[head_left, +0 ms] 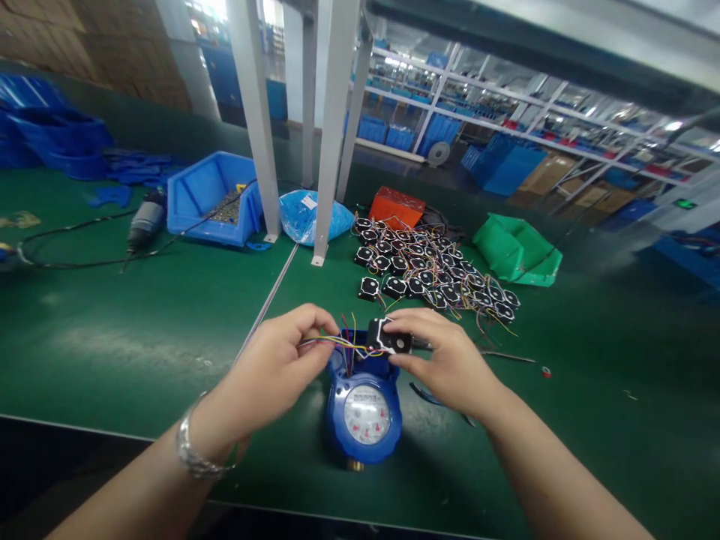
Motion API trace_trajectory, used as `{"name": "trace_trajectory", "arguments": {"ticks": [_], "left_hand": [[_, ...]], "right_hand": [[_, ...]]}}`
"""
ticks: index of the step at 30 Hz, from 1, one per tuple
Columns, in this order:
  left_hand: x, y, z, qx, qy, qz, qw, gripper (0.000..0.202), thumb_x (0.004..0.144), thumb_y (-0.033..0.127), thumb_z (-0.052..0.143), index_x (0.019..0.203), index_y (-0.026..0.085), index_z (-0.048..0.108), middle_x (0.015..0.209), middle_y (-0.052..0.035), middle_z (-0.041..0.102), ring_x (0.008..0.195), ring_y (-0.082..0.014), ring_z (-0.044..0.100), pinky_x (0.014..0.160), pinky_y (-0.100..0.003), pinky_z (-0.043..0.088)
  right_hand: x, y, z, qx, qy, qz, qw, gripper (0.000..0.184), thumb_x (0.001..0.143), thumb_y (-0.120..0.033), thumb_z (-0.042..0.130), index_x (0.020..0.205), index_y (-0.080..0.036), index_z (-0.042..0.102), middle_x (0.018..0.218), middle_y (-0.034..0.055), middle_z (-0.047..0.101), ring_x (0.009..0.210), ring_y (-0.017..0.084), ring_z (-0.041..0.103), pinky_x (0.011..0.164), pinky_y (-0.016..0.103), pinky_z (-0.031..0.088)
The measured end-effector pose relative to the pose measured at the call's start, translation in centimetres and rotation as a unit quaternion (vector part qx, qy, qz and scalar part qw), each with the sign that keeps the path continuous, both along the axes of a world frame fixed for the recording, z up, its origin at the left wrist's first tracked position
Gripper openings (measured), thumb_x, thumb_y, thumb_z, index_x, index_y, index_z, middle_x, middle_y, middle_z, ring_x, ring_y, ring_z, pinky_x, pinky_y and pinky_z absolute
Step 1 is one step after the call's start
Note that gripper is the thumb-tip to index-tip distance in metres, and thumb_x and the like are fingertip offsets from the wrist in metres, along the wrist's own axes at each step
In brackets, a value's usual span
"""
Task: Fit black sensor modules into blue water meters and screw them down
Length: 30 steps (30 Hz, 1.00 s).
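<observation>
A blue water meter [364, 420] with a round white dial stands on the green bench in front of me. My right hand [442, 352] grips a black motor module [400, 343] with a white outline, held over the meter's open rear housing. From that module run several coloured wires [343, 343], pinched between the thumb and fingers of my left hand [286, 364]. Other thin wires, red and yellow, rise out of the meter's housing beside the module. Whether the module touches the housing I cannot tell.
Behind the meter lies a pile of similar black modules [427, 262] with tangled wires. An orange bin [397, 208], a green bin [517, 251] and a blue bin of small parts [196, 202] stand farther back. A power screwdriver [146, 219] lies left; grey posts [336, 112] rise from the bench.
</observation>
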<state>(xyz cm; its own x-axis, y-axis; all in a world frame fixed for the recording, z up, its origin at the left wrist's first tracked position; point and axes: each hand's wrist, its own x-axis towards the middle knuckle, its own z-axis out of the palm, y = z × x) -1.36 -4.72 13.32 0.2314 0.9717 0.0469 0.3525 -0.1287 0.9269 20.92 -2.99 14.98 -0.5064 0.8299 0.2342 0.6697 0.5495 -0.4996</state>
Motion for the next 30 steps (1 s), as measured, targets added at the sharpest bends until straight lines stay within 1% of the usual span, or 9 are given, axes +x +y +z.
{"name": "trace_trajectory", "arguments": {"ticks": [2,4,8,12,16,21,26,28,30], "left_hand": [[-0.2,-0.6,-1.5,-0.015,0.056,0.014,0.998,0.013,0.078,0.029,0.05,0.085,0.018,0.055,0.053,0.0057,0.043,0.046,-0.0092,0.04,0.044,-0.02,0.029],[-0.2,-1.0,-2.8,-0.028,0.08,0.018,0.996,0.014,0.079,0.03,0.05,0.085,0.018,0.054,0.052,0.0066,0.039,0.046,-0.0092,0.037,0.045,-0.02,0.027],[-0.2,-1.4,-4.1,-0.074,0.071,0.008,0.995,0.013,0.078,0.029,0.048,0.084,0.018,0.052,0.057,0.0053,0.043,0.05,-0.0099,0.039,0.048,-0.022,0.03],[-0.2,-1.5,-4.1,-0.106,0.044,-0.003,0.993,0.014,0.076,0.029,0.049,0.084,0.018,0.052,0.063,0.0034,0.049,0.054,-0.0101,0.042,0.051,-0.022,0.032],[-0.2,-1.5,-4.2,-0.124,0.009,-0.014,0.992,0.018,0.075,0.033,0.053,0.085,0.017,0.052,0.064,0.0034,0.048,0.055,-0.0098,0.04,0.051,-0.022,0.032],[-0.2,-1.6,-4.3,-0.134,-0.023,-0.028,0.99,0.023,0.077,0.038,0.053,0.086,0.017,0.053,0.069,0.0018,0.052,0.06,-0.0111,0.046,0.054,-0.023,0.036],[-0.3,-1.6,-4.4,-0.106,-0.006,-0.03,0.994,0.024,0.079,0.04,0.051,0.087,0.018,0.054,0.074,0.0002,0.055,0.066,-0.0126,0.05,0.06,-0.024,0.041],[-0.3,-1.3,-4.5,-0.066,0.023,-0.02,0.997,0.026,0.079,0.042,0.051,0.088,0.018,0.054,0.078,-0.0011,0.055,0.07,-0.0141,0.051,0.063,-0.026,0.042],[-0.2,-0.8,-4.4,-0.008,0.055,0.004,0.998,0.026,0.079,0.042,0.051,0.09,0.018,0.054,0.087,-0.003,0.054,0.08,-0.0162,0.052,0.071,-0.03,0.043]], "right_hand": [[0.0,0.0,-1.0,-0.017,-0.017,0.012,1.0,0.036,0.064,-0.001,0.072,0.095,-0.017,0.06,0.103,0.0005,0.055,0.097,0.013,0.05,0.086,0.029,0.043],[-0.1,0.1,-1.7,-0.028,-0.035,0.021,0.999,0.036,0.065,-0.001,0.071,0.096,-0.017,0.06,0.105,0.0011,0.054,0.098,0.013,0.049,0.087,0.029,0.043],[-0.3,0.2,-2.2,-0.04,-0.061,0.049,0.996,0.036,0.065,-0.003,0.072,0.097,-0.017,0.061,0.106,0.0018,0.055,0.099,0.015,0.049,0.088,0.032,0.042],[-0.5,0.2,-2.3,-0.048,-0.062,0.053,0.996,0.036,0.064,-0.003,0.073,0.096,-0.017,0.062,0.105,0.0008,0.055,0.098,0.015,0.05,0.087,0.031,0.042],[-0.6,0.3,-2.2,-0.064,-0.071,0.036,0.995,0.036,0.065,-0.003,0.073,0.096,-0.017,0.062,0.106,0.0005,0.055,0.099,0.014,0.049,0.088,0.029,0.041],[-0.8,0.7,-2.2,-0.078,-0.101,0.052,0.99,0.035,0.065,-0.004,0.073,0.096,-0.017,0.062,0.105,0.0002,0.055,0.098,0.015,0.049,0.088,0.03,0.04],[-1.1,0.5,-2.3,-0.093,-0.136,0.058,0.985,0.026,0.071,-0.01,0.071,0.095,-0.018,0.063,0.106,0.0014,0.055,0.099,0.017,0.05,0.089,0.034,0.04],[-0.7,0.3,-2.0,-0.084,-0.139,0.066,0.984,0.023,0.074,-0.012,0.068,0.095,-0.018,0.063,0.109,0.0021,0.054,0.101,0.017,0.05,0.09,0.034,0.04],[0.3,0.4,-1.6,-0.062,-0.112,0.04,0.991,0.021,0.076,-0.011,0.066,0.096,-0.018,0.063,0.109,0.0015,0.054,0.102,0.016,0.05,0.091,0.031,0.041]]}}
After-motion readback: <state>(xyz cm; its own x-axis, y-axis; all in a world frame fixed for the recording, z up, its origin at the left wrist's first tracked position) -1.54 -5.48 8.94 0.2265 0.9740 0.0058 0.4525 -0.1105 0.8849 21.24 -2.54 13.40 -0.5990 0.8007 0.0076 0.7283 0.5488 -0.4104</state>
